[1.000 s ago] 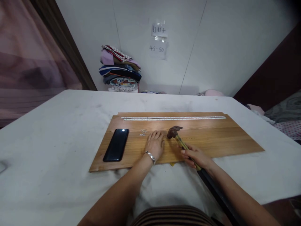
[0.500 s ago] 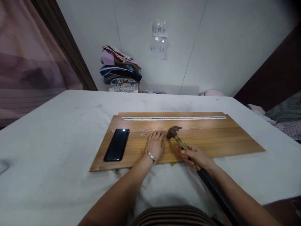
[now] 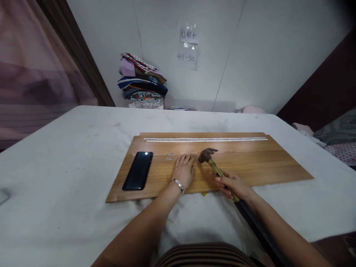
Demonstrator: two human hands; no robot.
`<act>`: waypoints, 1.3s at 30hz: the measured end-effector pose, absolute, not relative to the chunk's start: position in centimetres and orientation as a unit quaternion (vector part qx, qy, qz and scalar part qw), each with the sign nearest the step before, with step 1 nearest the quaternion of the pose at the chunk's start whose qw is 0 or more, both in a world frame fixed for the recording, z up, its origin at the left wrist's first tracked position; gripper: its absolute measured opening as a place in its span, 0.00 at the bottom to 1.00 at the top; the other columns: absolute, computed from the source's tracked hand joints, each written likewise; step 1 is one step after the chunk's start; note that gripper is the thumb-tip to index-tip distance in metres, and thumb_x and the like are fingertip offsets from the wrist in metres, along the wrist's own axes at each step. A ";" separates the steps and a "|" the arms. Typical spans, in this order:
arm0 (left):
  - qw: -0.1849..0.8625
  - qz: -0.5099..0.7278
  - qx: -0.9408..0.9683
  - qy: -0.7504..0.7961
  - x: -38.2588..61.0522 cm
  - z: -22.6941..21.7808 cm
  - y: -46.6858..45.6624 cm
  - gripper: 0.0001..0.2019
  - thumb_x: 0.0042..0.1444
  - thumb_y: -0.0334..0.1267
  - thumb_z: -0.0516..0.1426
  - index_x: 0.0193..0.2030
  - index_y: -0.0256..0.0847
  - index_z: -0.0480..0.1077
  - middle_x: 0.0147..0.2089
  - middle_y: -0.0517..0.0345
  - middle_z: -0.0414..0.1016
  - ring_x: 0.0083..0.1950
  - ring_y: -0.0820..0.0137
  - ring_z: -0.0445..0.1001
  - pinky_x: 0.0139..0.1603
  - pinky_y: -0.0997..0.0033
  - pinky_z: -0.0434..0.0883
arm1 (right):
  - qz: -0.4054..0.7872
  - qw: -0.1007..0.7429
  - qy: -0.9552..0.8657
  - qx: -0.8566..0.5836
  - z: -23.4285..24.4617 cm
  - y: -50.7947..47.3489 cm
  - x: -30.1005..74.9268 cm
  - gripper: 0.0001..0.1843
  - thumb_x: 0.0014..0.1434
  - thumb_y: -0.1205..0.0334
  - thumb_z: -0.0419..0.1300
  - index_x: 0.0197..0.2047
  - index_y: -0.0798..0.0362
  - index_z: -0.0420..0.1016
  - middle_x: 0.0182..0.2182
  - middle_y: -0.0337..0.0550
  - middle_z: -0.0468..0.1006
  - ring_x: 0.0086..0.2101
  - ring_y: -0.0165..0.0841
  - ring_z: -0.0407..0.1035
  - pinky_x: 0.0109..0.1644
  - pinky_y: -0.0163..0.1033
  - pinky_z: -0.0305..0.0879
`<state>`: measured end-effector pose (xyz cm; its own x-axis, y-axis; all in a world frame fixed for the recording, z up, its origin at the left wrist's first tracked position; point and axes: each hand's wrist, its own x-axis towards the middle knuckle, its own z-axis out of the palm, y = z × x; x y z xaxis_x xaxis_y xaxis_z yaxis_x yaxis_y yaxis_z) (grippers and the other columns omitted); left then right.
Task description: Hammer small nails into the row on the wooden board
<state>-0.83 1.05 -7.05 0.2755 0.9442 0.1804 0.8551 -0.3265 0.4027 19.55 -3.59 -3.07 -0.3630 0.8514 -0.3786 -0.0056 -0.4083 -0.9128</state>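
Observation:
A wooden board (image 3: 250,163) lies on the white table (image 3: 69,159). My right hand (image 3: 232,185) is closed round the handle of a claw hammer (image 3: 207,155), whose rusty head sits just above the board. My left hand (image 3: 183,170), with a silver bracelet at the wrist, rests on the board with its fingers curled together right beside the hammer head. What those fingers pinch is hidden. A few loose nails (image 3: 169,157) lie left of that hand. A short row of tiny nail heads (image 3: 224,162) shows to the right of the hammer.
A black phone (image 3: 138,170) lies on the board's left end. Two thin white strips (image 3: 205,139) run along its far edge. Folded clothes (image 3: 142,82) are stacked against the back wall. Bedding (image 3: 338,137) lies off to the right.
The hammer head has shifted very slightly; both hands stay in the same places on the board.

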 end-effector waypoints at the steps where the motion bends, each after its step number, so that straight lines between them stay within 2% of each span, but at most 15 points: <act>1: 0.113 0.197 0.791 0.568 -0.8 -7.1 1.1 0.18 0.59 0.34 0.50 0.55 0.39 0.67 0.63 0.51 0.65 0.65 0.61 0.57 0.67 0.55 0.53 | 0.693 0.308 -0.445 -0.476 -3.0 -3.6 19.5 0.21 0.48 0.52 0.62 0.41 0.52 0.61 0.15 0.24 0.60 0.09 0.20 0.49 0.11 0.28 0.43; 13: 0.118 0.196 0.791 0.568 -0.8 -7.0 1.0 0.18 0.60 0.34 0.50 0.56 0.39 0.67 0.63 0.50 0.64 0.65 0.61 0.57 0.67 0.54 0.53 | 0.697 0.301 -0.442 -0.477 -2.8 -3.5 19.5 0.20 0.47 0.52 0.63 0.38 0.51 0.61 0.15 0.25 0.60 0.10 0.20 0.49 0.12 0.27 0.43; 35: 0.115 0.185 0.791 0.572 -0.7 -6.9 1.0 0.18 0.60 0.34 0.49 0.56 0.38 0.67 0.63 0.52 0.65 0.65 0.60 0.57 0.67 0.55 0.53 | 0.699 0.300 -0.443 -0.474 -2.4 -3.3 19.4 0.25 0.47 0.51 0.63 0.44 0.54 0.63 0.12 0.23 0.58 0.10 0.20 0.46 0.12 0.28 0.42; 39: 0.115 0.192 0.789 0.572 -0.7 -7.0 1.1 0.17 0.59 0.34 0.50 0.55 0.39 0.67 0.63 0.51 0.64 0.65 0.60 0.57 0.67 0.55 0.52 | 0.699 0.298 -0.438 -0.481 -2.5 -3.4 19.4 0.26 0.46 0.52 0.63 0.46 0.54 0.63 0.14 0.24 0.60 0.10 0.20 0.48 0.12 0.28 0.42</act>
<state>-0.72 1.07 -7.00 0.2725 0.9467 0.1716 0.8580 -0.3198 0.4020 19.43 -3.39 -2.47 -0.3601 0.8373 -0.4113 0.0040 -0.4395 -0.8982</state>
